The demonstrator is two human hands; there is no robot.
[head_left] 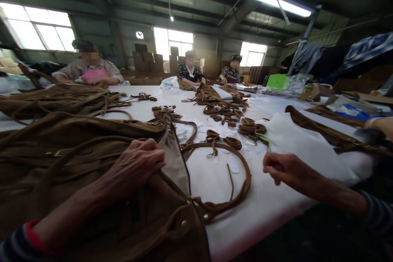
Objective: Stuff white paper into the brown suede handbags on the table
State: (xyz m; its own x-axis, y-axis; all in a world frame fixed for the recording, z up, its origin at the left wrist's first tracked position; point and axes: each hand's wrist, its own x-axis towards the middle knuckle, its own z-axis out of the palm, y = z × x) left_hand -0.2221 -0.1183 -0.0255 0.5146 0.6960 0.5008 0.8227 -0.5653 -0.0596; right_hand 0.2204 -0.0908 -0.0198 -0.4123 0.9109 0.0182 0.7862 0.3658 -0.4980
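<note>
A brown suede bag (92, 159) lies on the white table (270, 208) in front of me, its mouth open and pale lining showing. My left hand (138, 163) rests on the bag with its fingers curled over the edge of the opening. The bag's long brown strap (242, 188) loops out to the right across the table. My right hand (285, 168) hovers over the table right of the strap, fingers loosely curled, touching a sheet of white paper (303, 147). Whether it grips the sheet is unclear.
Several coiled brown straps (233, 127) lie mid-table, with more suede bags (58, 98) piled at left. Three people sit at the far side. Another brown bag (331, 135) and someone's hand (380, 125) are at right, beside boxes and a green container (278, 80).
</note>
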